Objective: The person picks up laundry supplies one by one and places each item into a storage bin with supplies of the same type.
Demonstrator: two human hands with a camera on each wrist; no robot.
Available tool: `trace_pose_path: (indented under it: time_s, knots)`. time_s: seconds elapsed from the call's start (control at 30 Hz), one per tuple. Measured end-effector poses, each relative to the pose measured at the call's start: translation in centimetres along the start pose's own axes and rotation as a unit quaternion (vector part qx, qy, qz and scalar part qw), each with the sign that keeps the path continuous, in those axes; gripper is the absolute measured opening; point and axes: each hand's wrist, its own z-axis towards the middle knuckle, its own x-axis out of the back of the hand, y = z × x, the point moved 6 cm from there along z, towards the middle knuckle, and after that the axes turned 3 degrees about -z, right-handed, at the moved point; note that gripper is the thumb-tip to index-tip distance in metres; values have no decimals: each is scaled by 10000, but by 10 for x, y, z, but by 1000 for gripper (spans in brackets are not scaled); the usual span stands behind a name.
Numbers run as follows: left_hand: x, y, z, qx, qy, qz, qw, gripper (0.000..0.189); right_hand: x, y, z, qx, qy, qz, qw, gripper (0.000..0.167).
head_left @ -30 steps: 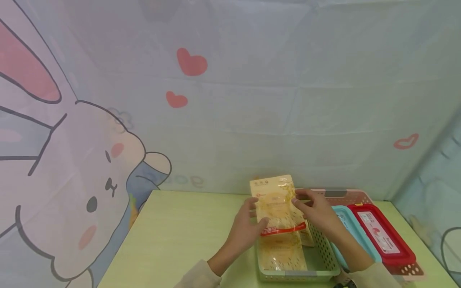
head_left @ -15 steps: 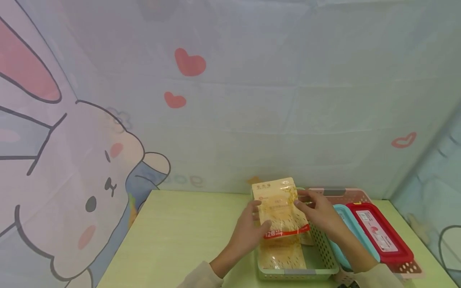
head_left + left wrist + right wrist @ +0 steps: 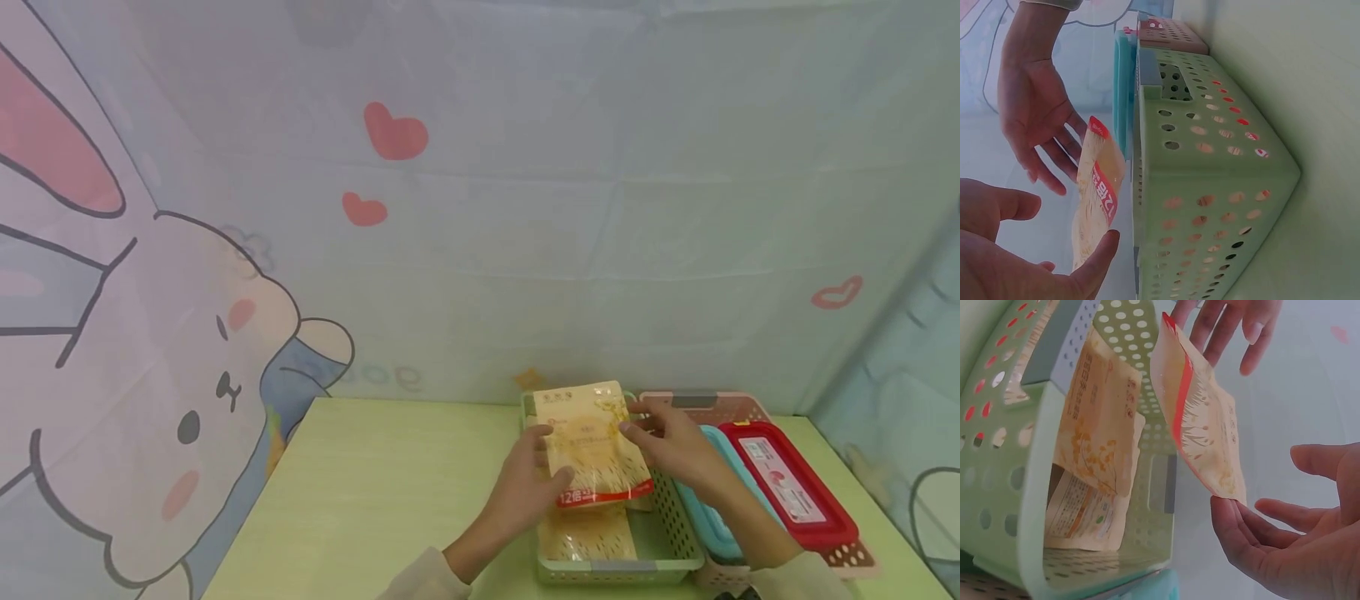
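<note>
My left hand [image 3: 519,485] and right hand [image 3: 678,450] hold a flat, cream-yellow pouch [image 3: 588,442] with a red printed strip, by its two side edges. The pouch is tilted, face up, above a light green perforated basket [image 3: 626,568]. Another yellow pouch [image 3: 585,537] lies inside the basket under it. In the right wrist view the right hand's fingertips [image 3: 1229,515] are at the held pouch's edge, and a printed pouch back [image 3: 1079,512] shows deeper in the basket. The left wrist view has the left fingers [image 3: 1100,256] at the opposite edge, with the thumb raised.
A pink perforated basket [image 3: 720,408] stands to the right of the green one. On it rest a light blue lid [image 3: 701,508] and a red-rimmed lid [image 3: 795,487] with a label. Behind the pale green tabletop [image 3: 375,492] hangs a printed cloth [image 3: 525,208].
The held pouch and both hands have shifted a little down and to the right over the green basket. Both hands keep their hold on the pouch.
</note>
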Motion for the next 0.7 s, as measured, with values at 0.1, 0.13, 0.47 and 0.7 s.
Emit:
trace_pose_path:
  time_s: [0.1, 0.13, 0.47, 0.7]
  knots:
    - [-4, 2, 1, 34, -99, 19, 9999, 64, 2, 3, -2, -115, -89, 123, 9998, 67]
    - [-6, 2, 1, 45, -124, 31, 9999, 64, 3, 4, -3, -158, -102, 158, 9997, 69]
    - [-25, 6, -1, 61, -410, 163, 9990, 65, 6, 19, -9, -530, 12, -308, 9981, 77]
    - [-33, 6, -4, 83, -521, 405, 9978, 64, 5, 22, -7, -409, -69, -1013, 9940, 83]
